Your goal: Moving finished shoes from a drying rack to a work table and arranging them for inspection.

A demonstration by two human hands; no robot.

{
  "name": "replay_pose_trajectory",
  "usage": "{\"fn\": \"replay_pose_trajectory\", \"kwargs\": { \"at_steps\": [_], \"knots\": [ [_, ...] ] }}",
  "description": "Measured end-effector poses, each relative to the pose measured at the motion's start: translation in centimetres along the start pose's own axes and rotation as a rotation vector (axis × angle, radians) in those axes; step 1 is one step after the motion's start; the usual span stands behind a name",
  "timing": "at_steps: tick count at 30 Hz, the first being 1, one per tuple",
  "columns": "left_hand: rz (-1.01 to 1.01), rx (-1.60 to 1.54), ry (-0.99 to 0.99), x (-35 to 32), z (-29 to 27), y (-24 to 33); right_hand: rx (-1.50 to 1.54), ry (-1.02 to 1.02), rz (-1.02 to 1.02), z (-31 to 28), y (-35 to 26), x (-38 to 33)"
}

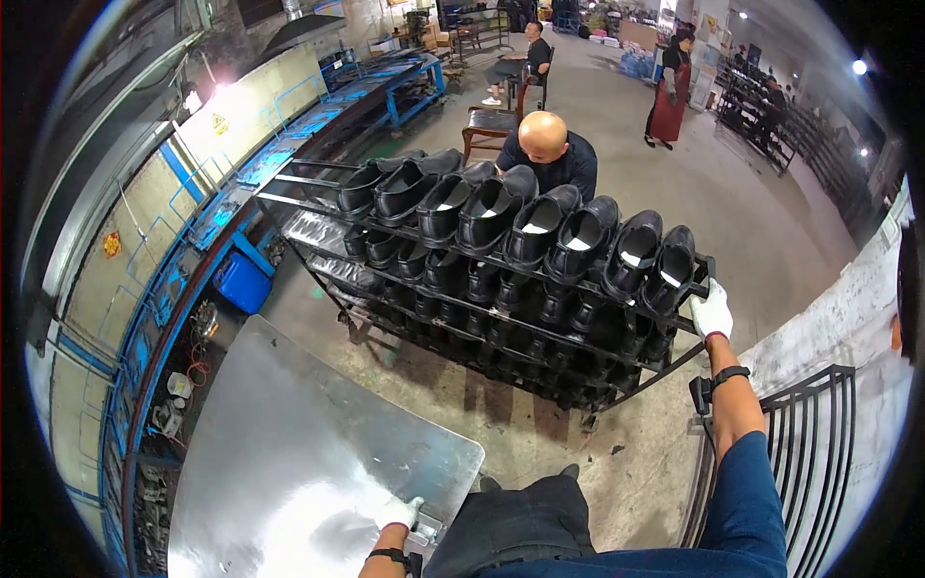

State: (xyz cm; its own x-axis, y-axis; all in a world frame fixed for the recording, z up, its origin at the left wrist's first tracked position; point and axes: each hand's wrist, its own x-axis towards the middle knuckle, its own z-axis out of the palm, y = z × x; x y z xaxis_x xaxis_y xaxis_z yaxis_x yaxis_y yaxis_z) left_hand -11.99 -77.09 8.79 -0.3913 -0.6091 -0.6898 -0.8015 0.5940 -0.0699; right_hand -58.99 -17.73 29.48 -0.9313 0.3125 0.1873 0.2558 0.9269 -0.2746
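Fingers of the right hand, in a white glove, curled shut around the end post of the shoe rack at its right end; arm stretched forward, dark band on the wrist. Left hand, also white-gloved, rests on the near right corner of the metal table; fingers bent over the edge, though whether they pinch it I cannot tell. Rack is a dark tiered frame standing on the concrete floor just beyond the table. Top tier carries a row of black shoes, openings up, pale insoles showing; lower tiers hold more black shoes, packed close. A person in a dark shirt bends behind the rack. Blue bin left of the rack.
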Motion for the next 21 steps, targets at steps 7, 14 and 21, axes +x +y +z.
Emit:
{"fn": "replay_pose_trajectory", "kwargs": {
  "at_steps": [7,14,21],
  "knots": [
    [0.118,-0.102,-0.349,1.5,-3.9,-0.3,0.03,0.025,-0.025,0.2,0.3,0.4],
    [0.135,-0.088,-0.298,3.4,-2.8,-1.7,0.036,0.03,-0.055,1.0,-0.6,1.1],
    [0.172,-0.013,-0.153,2.5,-2.7,-0.7,-0.008,0.043,-0.05,0.9,0.7,1.1]
  ]
}}
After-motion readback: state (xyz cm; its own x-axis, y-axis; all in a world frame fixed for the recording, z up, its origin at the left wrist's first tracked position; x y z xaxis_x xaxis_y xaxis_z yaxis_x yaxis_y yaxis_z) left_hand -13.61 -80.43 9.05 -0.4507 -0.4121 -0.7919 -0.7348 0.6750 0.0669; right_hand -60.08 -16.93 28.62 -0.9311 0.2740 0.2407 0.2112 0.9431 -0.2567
